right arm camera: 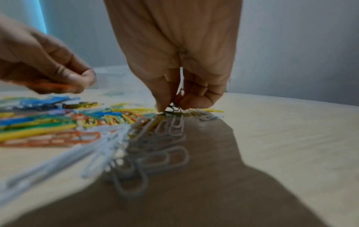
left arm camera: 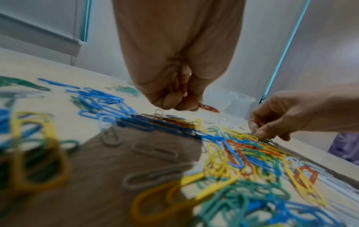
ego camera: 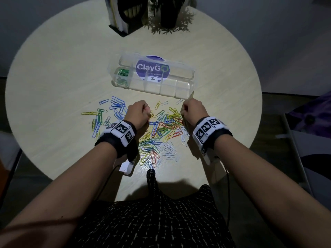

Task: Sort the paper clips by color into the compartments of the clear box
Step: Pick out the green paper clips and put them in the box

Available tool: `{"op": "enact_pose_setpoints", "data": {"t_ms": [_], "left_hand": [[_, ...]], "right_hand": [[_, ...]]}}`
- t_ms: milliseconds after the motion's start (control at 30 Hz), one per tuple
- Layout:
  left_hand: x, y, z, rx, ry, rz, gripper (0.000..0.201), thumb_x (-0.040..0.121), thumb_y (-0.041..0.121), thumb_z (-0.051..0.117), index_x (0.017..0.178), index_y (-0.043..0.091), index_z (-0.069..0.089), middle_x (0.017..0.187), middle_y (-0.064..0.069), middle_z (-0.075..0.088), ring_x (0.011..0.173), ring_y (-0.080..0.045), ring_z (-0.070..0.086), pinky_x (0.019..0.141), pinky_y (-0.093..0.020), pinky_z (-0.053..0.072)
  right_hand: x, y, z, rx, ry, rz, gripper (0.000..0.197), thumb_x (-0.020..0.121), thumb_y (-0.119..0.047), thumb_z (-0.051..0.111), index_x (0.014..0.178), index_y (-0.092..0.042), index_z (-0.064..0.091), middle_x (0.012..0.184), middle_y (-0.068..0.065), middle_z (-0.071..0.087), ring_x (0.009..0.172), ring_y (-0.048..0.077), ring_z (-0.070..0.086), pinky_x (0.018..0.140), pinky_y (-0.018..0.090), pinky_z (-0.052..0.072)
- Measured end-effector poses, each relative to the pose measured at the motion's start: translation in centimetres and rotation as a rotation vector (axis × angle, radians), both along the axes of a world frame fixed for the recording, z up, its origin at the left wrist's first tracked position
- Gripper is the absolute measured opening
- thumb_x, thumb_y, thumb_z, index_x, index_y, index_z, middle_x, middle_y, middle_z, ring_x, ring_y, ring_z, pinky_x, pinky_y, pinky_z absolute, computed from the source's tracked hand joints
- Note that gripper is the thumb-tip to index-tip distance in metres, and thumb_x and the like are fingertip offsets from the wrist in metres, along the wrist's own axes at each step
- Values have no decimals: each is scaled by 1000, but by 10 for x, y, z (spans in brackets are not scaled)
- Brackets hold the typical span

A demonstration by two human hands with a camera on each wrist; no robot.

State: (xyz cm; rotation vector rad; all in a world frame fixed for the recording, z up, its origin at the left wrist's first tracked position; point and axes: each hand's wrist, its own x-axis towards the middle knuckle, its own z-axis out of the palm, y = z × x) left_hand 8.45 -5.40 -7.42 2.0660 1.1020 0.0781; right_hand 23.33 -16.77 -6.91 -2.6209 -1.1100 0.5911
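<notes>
The clear box lies open at the table's middle, with green clips in its leftmost compartment; the other compartments look bare. A loose pile of paper clips in blue, yellow, green, red and white spreads in front of it. My left hand hovers over the pile's left part with its fingers curled, and a red clip pokes out from them. My right hand reaches down into the pile's right edge and pinches a dark green clip between thumb and fingertips.
The round wooden table carries a black file holder and a dark plant pot at its far edge. White clips lie bunched under my right wrist. A chair stands to the right.
</notes>
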Motion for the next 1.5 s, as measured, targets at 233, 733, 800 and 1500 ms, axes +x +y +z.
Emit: {"op": "enact_pose_setpoints", "data": {"t_ms": [233,733,800,1500], "left_hand": [[-17,6,-3,-64,-64,157,18,86,0,52,92,0,70,99,-16,71,100,-27,63,77,-18,39],[-12,10,6,-898,-476,635,35,102,17,31,74,7,51,62,-4,62,45,-5,61,39,-8,45],[-12,6,6,-1023,-531,661,39,103,21,27,78,6,53,78,-8,60,66,-12,61,51,-12,50],[-13,-8,1,-1374,-553,659,45,103,34,26,63,18,35,33,6,36,24,-7,34,32,-6,25]], "right_hand": [[-23,27,13,168,235,-5,10,81,-3,61,85,-4,71,98,17,72,98,28,63,88,28,47],[-36,47,1,-146,26,255,10,87,-5,52,87,-3,61,108,20,64,105,34,58,91,40,49],[-36,44,3,65,267,43,21,83,-1,57,65,-11,54,90,17,68,90,26,67,83,37,55],[-37,13,19,290,275,-152,16,85,0,59,96,3,70,97,14,70,84,19,64,75,10,48]]}}
